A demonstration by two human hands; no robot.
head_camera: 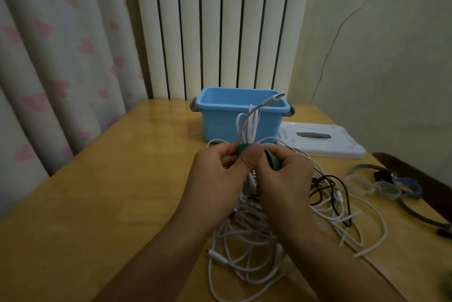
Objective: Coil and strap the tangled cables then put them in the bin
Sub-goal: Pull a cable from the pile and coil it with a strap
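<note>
Both hands' grip mid-bundle [248,128], green strap [243,149] between thumbs

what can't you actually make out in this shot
Head view only:
- Green strap: mostly covered by the left hand and right hand; whether it is fastened is unclear.
- Coiled white cable: its lower half is behind the hands.
- Blue bin: its floor is hidden by its front wall.
- Straps at right: blurred.

wooden table [102,199], heart-print curtain [61,57], radiator [220,28]
</note>
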